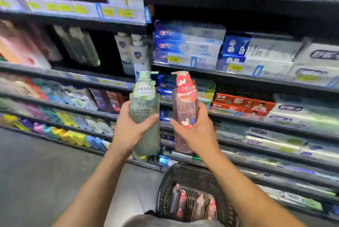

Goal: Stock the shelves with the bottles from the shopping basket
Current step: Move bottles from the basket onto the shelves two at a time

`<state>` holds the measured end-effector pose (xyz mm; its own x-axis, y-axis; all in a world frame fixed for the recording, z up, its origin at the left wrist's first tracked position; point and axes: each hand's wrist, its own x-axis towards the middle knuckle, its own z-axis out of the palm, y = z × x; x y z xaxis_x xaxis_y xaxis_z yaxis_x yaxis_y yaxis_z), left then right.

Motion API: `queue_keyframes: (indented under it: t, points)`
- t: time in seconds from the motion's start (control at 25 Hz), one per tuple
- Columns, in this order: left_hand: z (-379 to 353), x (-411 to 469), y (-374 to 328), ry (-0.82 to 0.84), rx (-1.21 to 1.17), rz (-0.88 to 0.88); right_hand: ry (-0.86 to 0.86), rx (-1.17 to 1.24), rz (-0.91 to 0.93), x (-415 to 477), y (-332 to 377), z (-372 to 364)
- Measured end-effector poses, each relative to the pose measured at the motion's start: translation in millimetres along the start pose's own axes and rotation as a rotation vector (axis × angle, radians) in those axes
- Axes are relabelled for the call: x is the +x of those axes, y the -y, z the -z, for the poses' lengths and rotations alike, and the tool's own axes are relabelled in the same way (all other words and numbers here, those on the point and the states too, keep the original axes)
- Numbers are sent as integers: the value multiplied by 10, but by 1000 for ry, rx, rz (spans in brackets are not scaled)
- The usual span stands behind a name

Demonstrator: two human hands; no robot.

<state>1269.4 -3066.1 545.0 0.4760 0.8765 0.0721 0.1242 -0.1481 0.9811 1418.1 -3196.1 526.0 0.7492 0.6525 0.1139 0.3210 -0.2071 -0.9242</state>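
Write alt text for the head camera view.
A person's left hand grips a pale green pump bottle and the right hand a pink pump bottle, both upright before stocked shelves. Below, a black mesh shopping basket holds more pink bottles.

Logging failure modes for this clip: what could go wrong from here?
1. The left hand holds the green bottle and the right hand the pink bottle, so no hand is free to clear shelf space.
2. Each grip is one-handed on a tall bottle; a slip could drop it toward the basket.
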Motion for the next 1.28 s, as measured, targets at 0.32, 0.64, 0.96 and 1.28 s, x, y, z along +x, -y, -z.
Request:
queue_keyframes:
  t: [0.32, 0.64, 0.96, 1.28]
  points:
    - [979, -165, -702, -260, 53, -152, 166, 57, 223, 62, 1052, -447]
    - [2367, 27, -709, -393, 42, -236, 213, 41, 309, 41, 1799, -1693]
    - [3940, 682, -397, -346, 65, -261, 189, 44, 291, -15, 2441, -3299]
    - [4575, 1599, -229, -292, 77, -266, 111, 41, 267, 491, 2683, -4099]
